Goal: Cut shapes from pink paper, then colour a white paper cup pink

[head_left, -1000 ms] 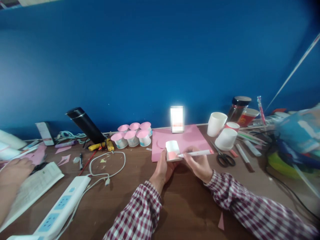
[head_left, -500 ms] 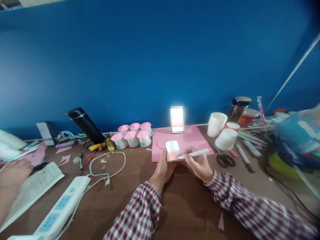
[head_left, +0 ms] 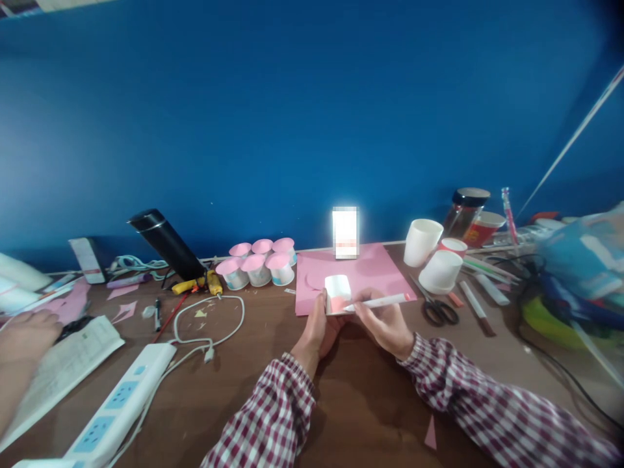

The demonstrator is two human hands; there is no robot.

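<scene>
My left hand grips a small white paper cup with a pink patch on its side, held over the near edge of a pink paper sheet. A white pen lies in my right hand, its tip touching the cup's pink patch. Both sleeves are red-and-white checked.
Several pink-topped cups stand at the back beside a black flask. White cups, scissors, pens and a jar lie to the right. A power strip, cable, booklet and another person's hand are on the left.
The pen in my right hand has shifted slightly left across the cup's pink patch. The other person's hand at the left has drawn back a little.
</scene>
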